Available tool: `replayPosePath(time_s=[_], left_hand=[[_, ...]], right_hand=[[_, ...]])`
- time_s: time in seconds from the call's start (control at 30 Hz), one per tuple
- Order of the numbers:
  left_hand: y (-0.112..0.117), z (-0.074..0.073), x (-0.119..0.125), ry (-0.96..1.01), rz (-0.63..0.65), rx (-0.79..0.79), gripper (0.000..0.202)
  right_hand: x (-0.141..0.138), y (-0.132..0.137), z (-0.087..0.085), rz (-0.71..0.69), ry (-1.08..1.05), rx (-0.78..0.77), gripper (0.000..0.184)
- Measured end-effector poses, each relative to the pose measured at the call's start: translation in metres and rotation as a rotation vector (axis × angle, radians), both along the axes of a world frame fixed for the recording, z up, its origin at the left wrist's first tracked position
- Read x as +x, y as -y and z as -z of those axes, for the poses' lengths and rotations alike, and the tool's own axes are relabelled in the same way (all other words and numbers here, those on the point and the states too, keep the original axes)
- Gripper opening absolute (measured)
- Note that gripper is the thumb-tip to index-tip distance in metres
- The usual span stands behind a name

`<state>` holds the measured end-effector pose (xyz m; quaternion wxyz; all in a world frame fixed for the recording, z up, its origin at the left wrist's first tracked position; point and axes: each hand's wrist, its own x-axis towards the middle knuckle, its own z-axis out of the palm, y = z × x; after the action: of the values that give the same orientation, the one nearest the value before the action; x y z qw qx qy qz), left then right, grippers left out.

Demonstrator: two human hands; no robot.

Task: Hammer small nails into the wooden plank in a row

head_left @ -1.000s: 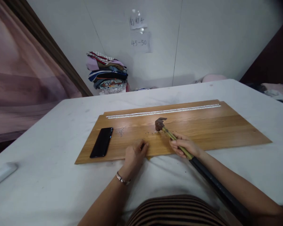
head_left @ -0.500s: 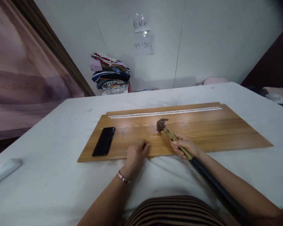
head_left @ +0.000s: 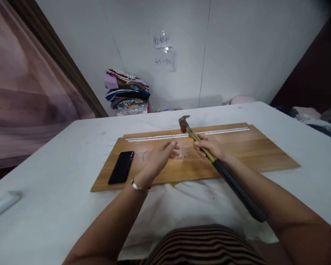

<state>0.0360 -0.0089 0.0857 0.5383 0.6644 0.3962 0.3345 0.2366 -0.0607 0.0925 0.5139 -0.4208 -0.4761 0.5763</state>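
Note:
My right hand [head_left: 209, 146] is wrapped round the yellow shaft of a claw hammer [head_left: 205, 149]. Its rusty head is raised above the wooden board [head_left: 237, 154], and the black grip slants down towards me. Over the board, my left hand [head_left: 162, 154] is open, fingers loosely bent and apart, with nothing visible in it. Just beyond its fingertips, a row of several small nail heads [head_left: 184, 157] dots the wood. A little heap of loose nails [head_left: 143, 156] lies to the left of that hand.
A black phone [head_left: 121, 167] rests on the board's left end. Two white measuring strips [head_left: 160, 137] run along the far side. The board lies on a white-covered table [head_left: 57, 176]. Folded clothes [head_left: 128, 90] are stacked by the wall, and a white object [head_left: 4, 202] sits at far left.
The hammer head has risen from close over the nail row to near the board's far edge. My left hand has lifted off the board's near side, moved forward and opened its fingers.

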Motion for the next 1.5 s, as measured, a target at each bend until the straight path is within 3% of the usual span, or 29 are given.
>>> replayPosePath(time_s=[0.1,0.13,0.23,0.33,0.43,0.53,0.7,0.8,0.87,1.13,1.5], left_hand=[[-0.016,-0.028,0.029,0.153,0.151,-0.078,0.042],[-0.023,-0.035,0.036,0.204,0.147,-0.091,0.044],[-0.042,-0.049,0.042,0.253,-0.014,-0.161,0.043],[-0.052,-0.052,0.024,0.262,-0.011,-0.259,0.039],[-0.053,-0.045,-0.003,0.267,-0.030,-0.380,0.038],[-0.050,-0.032,-0.027,0.180,-0.029,-0.455,0.037],[-0.032,-0.010,-0.043,-0.014,0.040,-0.587,0.035],[-0.015,0.002,-0.040,-0.078,0.098,-0.703,0.039],[-0.006,0.009,-0.036,-0.101,0.131,-0.738,0.044],[0.001,0.032,-0.022,-0.165,0.162,-0.662,0.051],[0.006,0.034,-0.017,-0.221,0.156,-0.724,0.052]], right_hand=[[-0.026,-0.028,-0.017,0.044,-0.018,0.125,0.020],[-0.036,-0.036,-0.021,0.069,-0.054,0.154,0.020],[-0.057,-0.050,-0.029,0.042,-0.038,0.218,0.044],[-0.057,-0.045,-0.031,-0.110,0.165,0.223,0.063],[-0.034,-0.028,-0.025,-0.149,0.341,0.254,0.057],[0.006,-0.019,-0.006,0.084,0.300,0.191,0.046],[0.076,-0.024,0.054,0.573,0.291,0.008,0.038],[0.102,-0.026,0.088,0.660,0.286,-0.063,0.033],[0.110,-0.025,0.101,0.679,0.276,-0.092,0.033],[0.107,-0.030,0.119,0.625,0.345,-0.064,0.033],[0.109,-0.029,0.125,0.616,0.358,-0.052,0.033]])
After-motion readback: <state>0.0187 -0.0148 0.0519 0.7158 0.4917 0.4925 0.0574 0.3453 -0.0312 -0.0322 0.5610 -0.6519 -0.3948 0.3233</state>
